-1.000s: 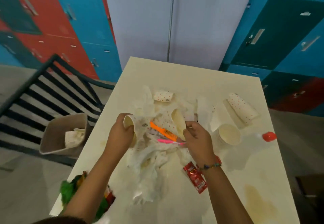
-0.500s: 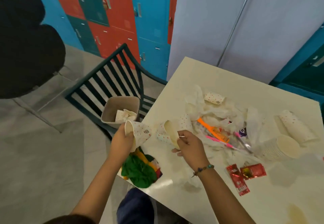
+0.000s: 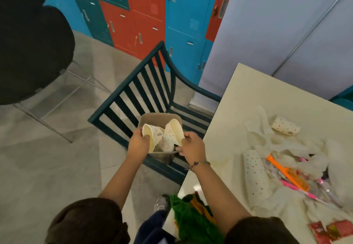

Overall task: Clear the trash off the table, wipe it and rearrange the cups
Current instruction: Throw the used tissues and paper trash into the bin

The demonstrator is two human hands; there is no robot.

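Fingers point(image 3: 144, 138) of the left hand point(image 3: 138, 145) clamp a cup point(image 3: 150, 136); those of the right hand point(image 3: 193, 148) pinch a second cup point(image 3: 174, 132), above a bin point(image 3: 152, 117) on a chair point(image 3: 145, 83) beside the worktop point(image 3: 238, 110)

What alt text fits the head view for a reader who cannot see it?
The left hand and the right hand each hold a spotted paper cup above a beige bin on a green chair. The table to the right bears crumpled napkins, more cups and red sachets.
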